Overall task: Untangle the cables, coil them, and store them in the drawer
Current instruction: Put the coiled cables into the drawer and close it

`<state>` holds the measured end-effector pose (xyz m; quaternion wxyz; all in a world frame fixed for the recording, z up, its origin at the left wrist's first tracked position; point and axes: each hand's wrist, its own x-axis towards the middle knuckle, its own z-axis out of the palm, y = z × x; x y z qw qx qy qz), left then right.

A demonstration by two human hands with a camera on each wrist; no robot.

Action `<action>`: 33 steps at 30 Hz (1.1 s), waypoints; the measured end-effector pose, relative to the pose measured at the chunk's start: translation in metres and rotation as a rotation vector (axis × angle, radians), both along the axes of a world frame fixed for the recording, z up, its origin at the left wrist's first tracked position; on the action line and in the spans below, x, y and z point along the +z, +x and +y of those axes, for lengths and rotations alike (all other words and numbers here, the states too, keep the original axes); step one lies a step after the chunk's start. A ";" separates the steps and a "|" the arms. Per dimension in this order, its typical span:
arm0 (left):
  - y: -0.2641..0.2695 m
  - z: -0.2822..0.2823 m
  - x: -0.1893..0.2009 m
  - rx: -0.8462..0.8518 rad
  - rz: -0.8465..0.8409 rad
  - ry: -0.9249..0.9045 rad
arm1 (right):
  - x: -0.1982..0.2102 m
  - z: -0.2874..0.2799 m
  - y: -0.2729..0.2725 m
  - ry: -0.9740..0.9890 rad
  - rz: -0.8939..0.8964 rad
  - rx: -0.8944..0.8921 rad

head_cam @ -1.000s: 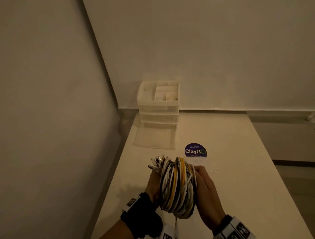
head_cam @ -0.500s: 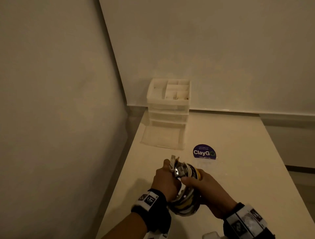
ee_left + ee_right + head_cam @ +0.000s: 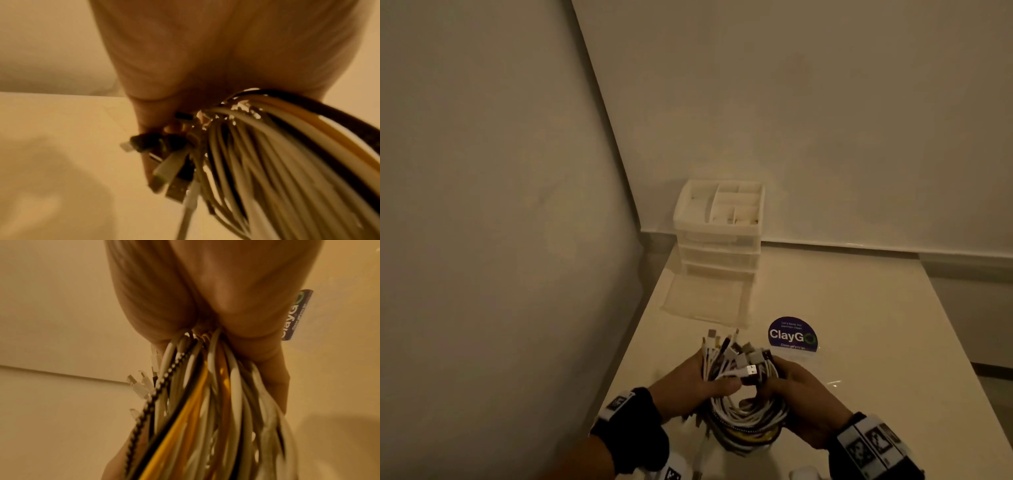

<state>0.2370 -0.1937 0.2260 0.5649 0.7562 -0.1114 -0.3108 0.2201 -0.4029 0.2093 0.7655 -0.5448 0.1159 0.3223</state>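
A thick coil of cables (image 3: 746, 416), white, yellow and black-braided, hangs just above the near part of the white table (image 3: 859, 308). My left hand (image 3: 688, 383) grips its left side, where several plugs (image 3: 726, 349) stick up. My right hand (image 3: 801, 394) grips the right side. The left wrist view shows the cables (image 3: 267, 154) and plugs (image 3: 170, 170) running out of my palm. In the right wrist view the strands (image 3: 205, 394) fan down from my fist. The white drawer unit (image 3: 719, 233) stands at the table's far left corner, its bottom drawer (image 3: 705, 301) pulled out.
A round purple ClayGo sticker (image 3: 792, 335) lies on the table beyond my hands, also visible as the sticker (image 3: 296, 316) in the right wrist view. Walls close off the left and the back. The table's left edge (image 3: 626, 359) runs beside my left hand.
The coil has tipped from standing on edge to lying flatter between my hands. Both hands now wrap over its top, plugs pointing away, and they sit a little nearer the drawer.
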 end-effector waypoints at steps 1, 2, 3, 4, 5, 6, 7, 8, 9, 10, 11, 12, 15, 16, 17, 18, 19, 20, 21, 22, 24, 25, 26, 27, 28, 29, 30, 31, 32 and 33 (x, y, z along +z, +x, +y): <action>0.000 0.001 -0.002 0.005 0.036 0.005 | 0.001 0.002 0.005 -0.016 0.005 0.031; 0.003 0.003 -0.003 0.008 0.069 0.012 | 0.003 0.004 0.012 -0.031 0.007 0.066; 0.008 0.005 -0.003 0.010 0.093 0.020 | 0.005 0.006 0.019 -0.045 0.012 0.101; 0.014 0.007 -0.003 0.009 0.100 0.027 | 0.007 0.008 0.027 -0.061 0.011 0.133; 0.022 0.009 -0.003 0.013 0.094 0.032 | 0.008 0.012 0.036 -0.076 0.010 0.150; 0.033 0.013 -0.004 0.025 0.080 0.031 | 0.009 0.015 0.046 -0.087 0.009 0.147; 0.044 0.016 -0.003 0.042 0.067 0.023 | 0.009 0.019 0.058 -0.092 0.005 0.129; 0.056 0.019 -0.001 0.064 0.050 0.009 | 0.009 0.023 0.070 -0.104 0.001 0.099; 0.070 0.023 -0.003 0.088 0.033 -0.008 | 0.010 0.028 0.084 -0.126 -0.003 0.059; 0.085 0.026 -0.006 0.122 0.021 -0.025 | 0.011 0.033 0.098 -0.155 -0.007 0.007; 0.101 0.028 -0.010 0.159 0.014 -0.043 | 0.013 0.037 0.112 -0.185 -0.015 -0.053; 0.117 0.030 -0.017 0.194 0.006 -0.075 | 0.015 0.041 0.126 -0.217 -0.024 -0.117; 0.164 0.031 -0.040 0.323 0.014 -0.183 | 0.015 0.057 0.167 -0.299 -0.038 -0.294; 0.177 0.029 -0.046 0.369 0.019 -0.201 | 0.014 0.062 0.178 -0.303 -0.034 -0.331; 0.191 0.027 -0.055 0.414 0.035 -0.210 | 0.011 0.067 0.189 -0.301 -0.028 -0.357; 0.203 0.024 -0.062 0.456 0.061 -0.218 | 0.006 0.073 0.199 -0.301 -0.026 -0.384; 0.215 0.021 -0.072 0.501 0.100 -0.217 | 0.000 0.076 0.209 -0.304 -0.029 -0.416; 0.227 0.018 -0.082 0.538 0.142 -0.212 | -0.009 0.078 0.219 -0.315 -0.041 -0.458; 0.238 0.014 -0.090 0.561 0.195 -0.214 | -0.018 0.079 0.228 -0.339 -0.054 -0.485; 0.248 0.011 -0.096 0.576 0.247 -0.227 | -0.027 0.078 0.238 -0.375 -0.069 -0.501; 0.269 0.006 -0.109 0.629 0.346 -0.248 | -0.044 0.075 0.256 -0.443 -0.078 -0.500; 0.279 0.006 -0.115 0.649 0.388 -0.244 | -0.053 0.073 0.268 -0.477 -0.077 -0.481; 0.286 0.005 -0.119 0.665 0.421 -0.240 | -0.062 0.070 0.275 -0.524 -0.076 -0.444; 0.293 0.006 -0.131 0.689 0.443 -0.249 | -0.068 0.069 0.281 -0.574 -0.075 -0.396; 0.298 0.007 -0.138 0.702 0.447 -0.258 | -0.075 0.068 0.286 -0.628 -0.084 -0.343; 0.303 0.007 -0.148 0.710 0.456 -0.251 | -0.079 0.067 0.291 -0.661 -0.095 -0.312; 0.302 0.009 -0.149 0.712 0.476 -0.244 | -0.083 0.065 0.295 -0.679 -0.101 -0.295; 0.302 0.010 -0.149 0.722 0.504 -0.255 | -0.088 0.065 0.297 -0.700 -0.090 -0.254; 0.299 0.010 -0.146 0.716 0.532 -0.244 | -0.091 0.066 0.299 -0.713 -0.067 -0.200; 0.295 0.011 -0.144 0.686 0.571 -0.240 | -0.096 0.065 0.299 -0.761 -0.052 -0.150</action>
